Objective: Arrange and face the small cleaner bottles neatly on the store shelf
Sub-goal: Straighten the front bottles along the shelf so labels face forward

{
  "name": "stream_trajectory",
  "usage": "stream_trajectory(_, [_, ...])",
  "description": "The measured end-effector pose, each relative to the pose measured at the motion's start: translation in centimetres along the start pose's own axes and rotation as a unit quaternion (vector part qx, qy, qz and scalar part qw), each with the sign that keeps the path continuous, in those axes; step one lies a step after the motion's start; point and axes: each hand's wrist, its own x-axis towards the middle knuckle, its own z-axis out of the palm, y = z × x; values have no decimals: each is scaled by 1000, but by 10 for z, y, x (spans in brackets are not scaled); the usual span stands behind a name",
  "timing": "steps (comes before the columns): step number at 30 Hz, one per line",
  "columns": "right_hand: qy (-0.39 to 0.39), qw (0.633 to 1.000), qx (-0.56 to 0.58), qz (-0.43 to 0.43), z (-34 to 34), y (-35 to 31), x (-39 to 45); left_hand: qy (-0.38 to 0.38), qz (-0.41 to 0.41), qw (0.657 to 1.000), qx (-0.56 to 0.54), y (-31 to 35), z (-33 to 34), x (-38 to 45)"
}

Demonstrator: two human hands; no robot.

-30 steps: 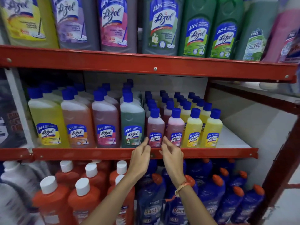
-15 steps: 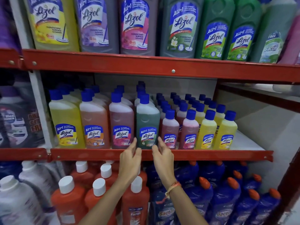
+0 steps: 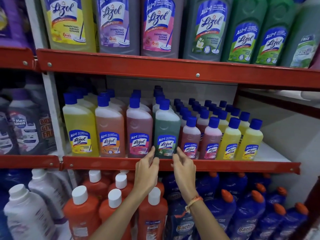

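Small Lizol cleaner bottles stand in rows on the right half of the middle shelf (image 3: 242, 166), labels facing out: pink ones (image 3: 190, 135) in front left, yellow ones (image 3: 249, 141) to their right, several more behind. Just left of them stands a taller green Lizol bottle (image 3: 166, 129), upright at the shelf's front edge. My left hand (image 3: 146, 172) reaches up with its fingertips at the green bottle's lower left side. My right hand (image 3: 184, 168), a thread band on its wrist, has its fingertips at the bottle's lower right side. Both hands' fingers are spread and loosely curled.
Yellow (image 3: 80, 127), orange (image 3: 110, 129) and pink (image 3: 139, 129) medium bottles line the shelf's left part. Large Lizol bottles (image 3: 155, 26) fill the shelf above its red beam (image 3: 155, 66). Below are orange Bactin bottles (image 3: 81, 217) and blue bottles (image 3: 245, 213). Bare shelf (image 3: 270, 153) lies right of the small bottles.
Both hands have shifted left, from the front small pink bottle to either side of the green bottle. My view has moved left and closer to the shelf.
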Motion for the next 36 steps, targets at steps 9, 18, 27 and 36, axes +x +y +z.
stream_trajectory(9, [-56,996,20,-69,44,-16,-35,165,3,986,-12,-17,-40,-3])
stream_trajectory(18, [-61,997,-13,-48,59,-17,-32,108,-15,993,36,-24,-51,4])
stream_trajectory(27, [-132,986,11,-97,103,-19,-51,253,27,967,-23,-35,-96,7])
stream_trajectory(36, [-160,985,-28,-65,127,-26,-46,206,-7,978,-15,-39,-114,16])
